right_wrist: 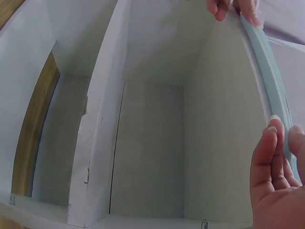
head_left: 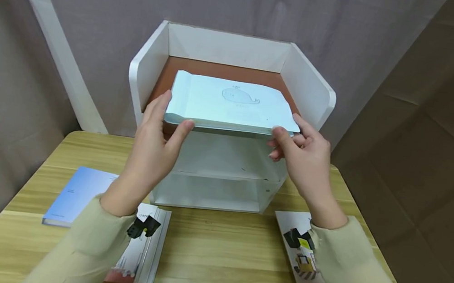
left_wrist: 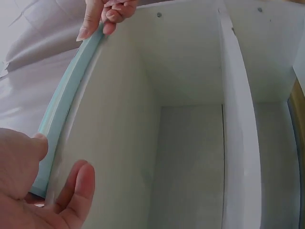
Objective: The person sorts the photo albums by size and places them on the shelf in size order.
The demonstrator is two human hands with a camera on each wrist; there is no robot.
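A pale blue notebook (head_left: 214, 106) with a small whale drawing on its cover lies flat at the top of a white shelf unit, its front edge toward me. My left hand (head_left: 151, 136) holds its left end, thumb at the front edge and fingers along the side. At the right front corner, my right hand (head_left: 309, 156) pinches the notebook between thumb and fingers. Both wrist views show the notebook's light blue edge (left_wrist: 66, 102) running along the shelf's top board. What lies under the notebook is mostly hidden.
The white shelf unit (head_left: 219, 176) has a brown top with raised sides and two compartments below. A blue book (head_left: 78, 195) and a stack of booklets (head_left: 154, 253) lie left on the wooden table (head_left: 215, 259). Another booklet (head_left: 302, 258) lies right, partly under my sleeve.
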